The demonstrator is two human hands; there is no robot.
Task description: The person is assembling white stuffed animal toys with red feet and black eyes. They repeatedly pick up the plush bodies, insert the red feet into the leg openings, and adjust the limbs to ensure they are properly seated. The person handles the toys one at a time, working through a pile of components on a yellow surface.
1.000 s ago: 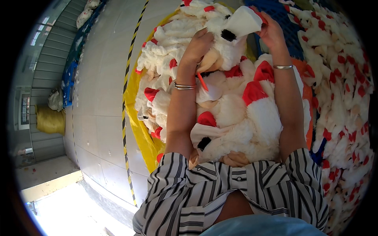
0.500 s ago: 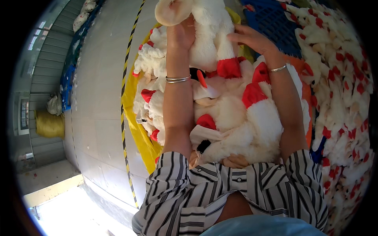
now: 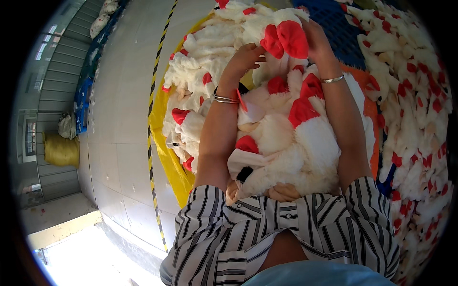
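Over the plush heap (image 3: 274, 133), the red-tipped plush piece (image 3: 292, 40) seems clamped by the right hand (image 3: 317, 40); the left hand (image 3: 245, 60), fingers parted, is just beside it. Held from one side, this soft piece could slip or twist.

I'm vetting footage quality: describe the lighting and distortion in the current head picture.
Head view: the lower-left patch is blown out white; the black-and-yellow tape bows with the fisheye; black fills the corners; the red plush tips by the right hand show no glare.

Left hand (image 3: 246, 58) with fingers apart
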